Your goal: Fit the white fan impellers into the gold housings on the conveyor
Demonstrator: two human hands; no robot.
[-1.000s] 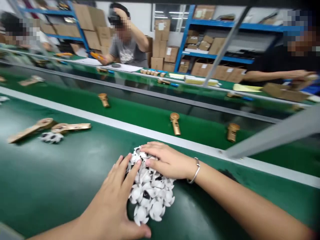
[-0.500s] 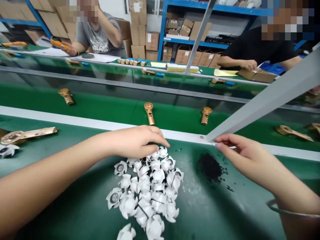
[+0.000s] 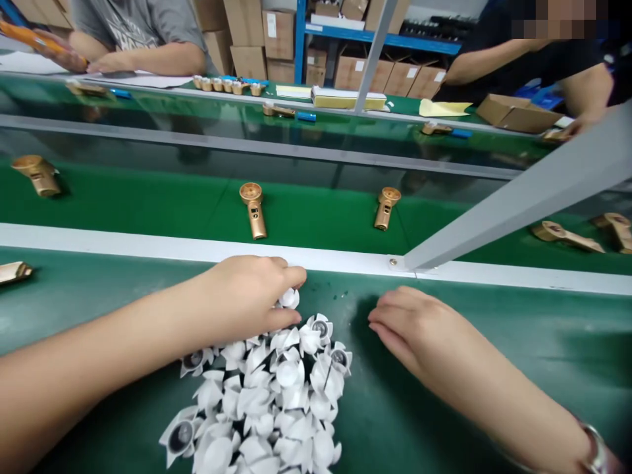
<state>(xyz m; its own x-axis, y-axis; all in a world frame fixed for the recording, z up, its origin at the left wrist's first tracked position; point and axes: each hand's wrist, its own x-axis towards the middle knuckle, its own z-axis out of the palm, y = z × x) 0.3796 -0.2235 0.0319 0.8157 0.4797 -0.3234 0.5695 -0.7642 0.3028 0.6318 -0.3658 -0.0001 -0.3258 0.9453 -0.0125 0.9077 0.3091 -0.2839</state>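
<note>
My left hand (image 3: 257, 293) reaches over the far side of a heap of white fan impellers (image 3: 257, 401). Its thumb and fingers are closed around one white fan impeller (image 3: 289, 299), partly covered by the hand. The heaped impellers have curved blades, and a few show a round dark hub. To the right of the heap, my right hand (image 3: 419, 329) is low over the green tabletop, thumb and fingertips pressed together. Whatever lies between those fingertips is hidden. That hand and forearm also cover the spot where the small black bits lay.
Beyond a white rail (image 3: 148, 243), gold fan housings (image 3: 254, 210) lie spaced along a green belt. A slanted grey post (image 3: 494, 204) rises near my right hand. Two people sit across the line, beside an open carton (image 3: 516, 113) and a row of small gold parts (image 3: 227, 85).
My left hand has closed on an impeller at the heap's far edge. My right hand has come left and down from beside the post, over the black bits. The view has shifted.
</note>
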